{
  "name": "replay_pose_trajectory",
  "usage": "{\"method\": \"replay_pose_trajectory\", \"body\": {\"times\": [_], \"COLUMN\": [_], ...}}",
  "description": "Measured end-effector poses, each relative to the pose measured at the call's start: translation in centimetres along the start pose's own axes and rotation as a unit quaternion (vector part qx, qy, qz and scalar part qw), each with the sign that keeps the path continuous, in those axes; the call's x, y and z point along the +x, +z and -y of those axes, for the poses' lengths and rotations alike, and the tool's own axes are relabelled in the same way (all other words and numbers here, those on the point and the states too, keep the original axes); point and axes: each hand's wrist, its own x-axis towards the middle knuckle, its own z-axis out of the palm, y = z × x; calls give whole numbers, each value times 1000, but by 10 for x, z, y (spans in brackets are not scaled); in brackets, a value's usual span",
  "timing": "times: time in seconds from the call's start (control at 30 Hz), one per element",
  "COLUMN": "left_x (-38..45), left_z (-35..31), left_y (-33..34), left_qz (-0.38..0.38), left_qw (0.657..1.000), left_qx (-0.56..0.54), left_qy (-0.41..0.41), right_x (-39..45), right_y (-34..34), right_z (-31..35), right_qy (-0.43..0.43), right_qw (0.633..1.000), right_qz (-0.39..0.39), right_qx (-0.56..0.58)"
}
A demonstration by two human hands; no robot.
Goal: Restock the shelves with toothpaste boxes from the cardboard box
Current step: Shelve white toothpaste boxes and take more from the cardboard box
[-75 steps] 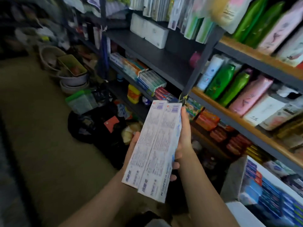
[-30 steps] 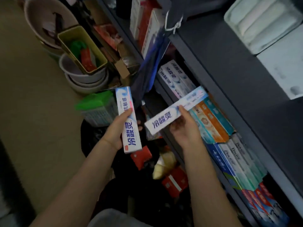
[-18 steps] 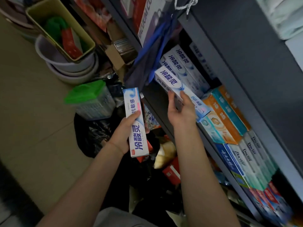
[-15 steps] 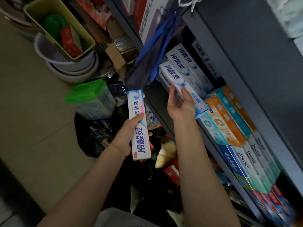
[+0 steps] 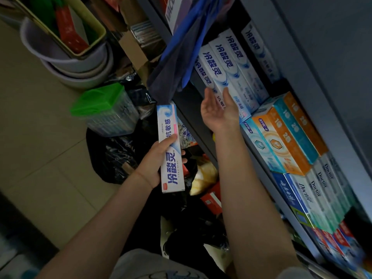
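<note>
A dim shop aisle with a tiled floor (image 5: 40,158) has a dark metal shelf (image 5: 285,63) running from twelve to five o'clock. The left hand (image 5: 155,164) grips a white toothpaste box (image 5: 171,150) near centre, fingers wrapped round it. At one o'clock the right hand (image 5: 218,111), fingers straight and loosely spread, presses against the end of the shelved toothpaste boxes (image 5: 225,71), beside orange and teal boxes (image 5: 285,133).

Five white toothpaste boxes (image 5: 226,77), two hands (image 5: 218,112).
</note>
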Motion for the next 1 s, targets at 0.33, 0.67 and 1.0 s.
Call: {"method": "replay_pose_trajectory", "body": {"times": [0.33,0.67,1.0], "left_x": [11,12,8], "left_z": [3,6,12], "left_y": [4,2,-2], "left_qz": [14,25,28], "left_qw": [1000,999,999], "left_qx": [21,30,25], "left_qy": [2,-10,-7], "right_x": [-7,-11,9], "right_y": [5,-15,-9], "right_z": [-5,24,37], "right_qy": [-18,-408,-416], "right_qw": [990,289,244], "right_qz": [17,-166,-152], "right_qx": [-139,-850,-863]}}
